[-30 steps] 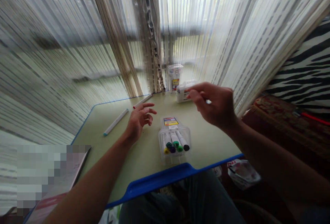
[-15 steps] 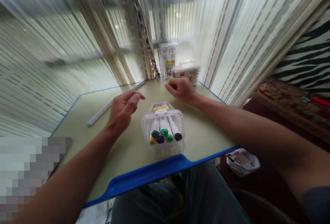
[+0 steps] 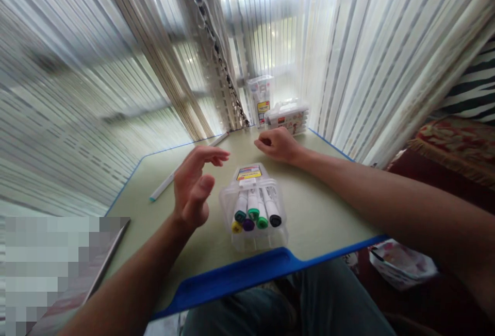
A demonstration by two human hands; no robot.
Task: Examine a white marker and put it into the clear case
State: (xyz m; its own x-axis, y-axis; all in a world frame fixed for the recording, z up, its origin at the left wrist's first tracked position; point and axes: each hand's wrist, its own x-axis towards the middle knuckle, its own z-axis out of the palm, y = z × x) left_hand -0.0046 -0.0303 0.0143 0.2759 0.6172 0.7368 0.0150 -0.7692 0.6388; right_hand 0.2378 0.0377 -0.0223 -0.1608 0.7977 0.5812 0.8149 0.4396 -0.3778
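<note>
My left hand is raised just left of a clear plastic box, its thumb and curved fingers apart with nothing between them. The box lies on the table with its end towards me, and several white markers with coloured caps fill it. Farther back, my right hand rests loosely closed on the tabletop, and no object shows in its curl. Behind my left hand lies a slim white stick-like item with a teal end; my fingers hide its middle, so I cannot tell whether it is one piece or two.
A clear upright pack and a clear case with a handle stand at the table's back corner. Pale string curtains hang around it. The table has a raised blue front edge. A bag sits below right.
My left hand has opened, its thumb dropping away from the fingers. My right hand stays loosely closed in place. The whole view has shifted slightly, with things appearing lower and farther right.
</note>
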